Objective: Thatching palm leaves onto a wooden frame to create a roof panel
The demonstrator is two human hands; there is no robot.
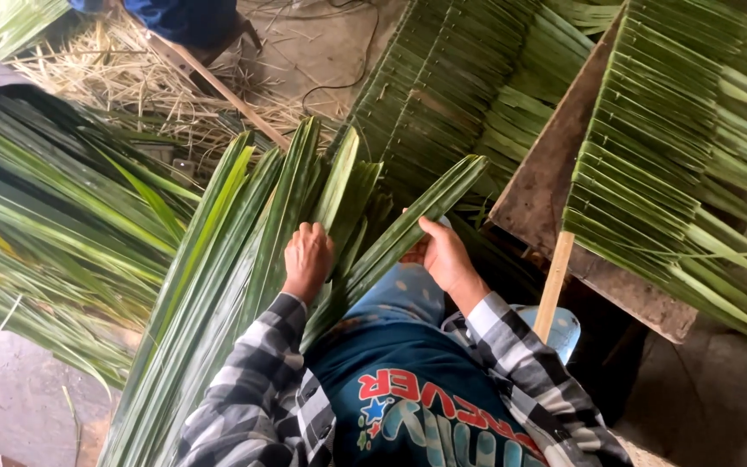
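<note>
A bundle of long green palm leaves [218, 285] lies across my lap, fanning up toward the middle. My left hand [307, 259] is closed around several of these leaves near their middle. My right hand [444, 258] grips one leaf [430, 207] that points up and to the right, thumb on top. Both arms wear black-and-white checked sleeves. A stitched panel of folded leaves [650, 147] rests on a slanted wooden board [546, 190] at the right, with a thin wooden stick [553, 281] beside my right forearm.
More folded-leaf panels [451, 78] are stacked at top centre. A heap of loose green leaves [36, 216] lies at the left. Dry straw [123, 78], a wooden slat [218, 86] and a black cable [339, 82] cover the ground beyond. Another person in blue [183, 17] stands at the top.
</note>
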